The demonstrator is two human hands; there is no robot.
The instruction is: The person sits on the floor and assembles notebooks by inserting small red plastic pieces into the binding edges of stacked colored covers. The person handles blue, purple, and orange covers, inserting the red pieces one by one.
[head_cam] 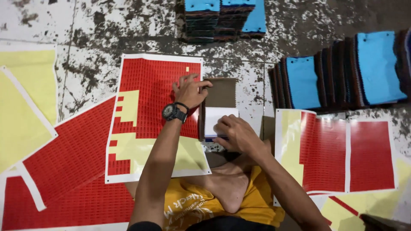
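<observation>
Two hands work over a brown swatch book (220, 92) lying on a stained floor (85, 38), its long axis running away from the person. Left hand (190, 90), its grip pinching small and narrow, rests at the book's top left corner. Right hand (237, 134) presses flat on the white card (216, 117) at its near end. Red sticker sheets (154, 85) with yellow backing lie both sides; blue-faced swatch stacks (342, 68) sit beyond.

Small workshop, stained concrete floor (85, 38), red sticker sheets (158, 85) spread about, stacked fabric swatch books (338, 72) at two o'clock
</observation>
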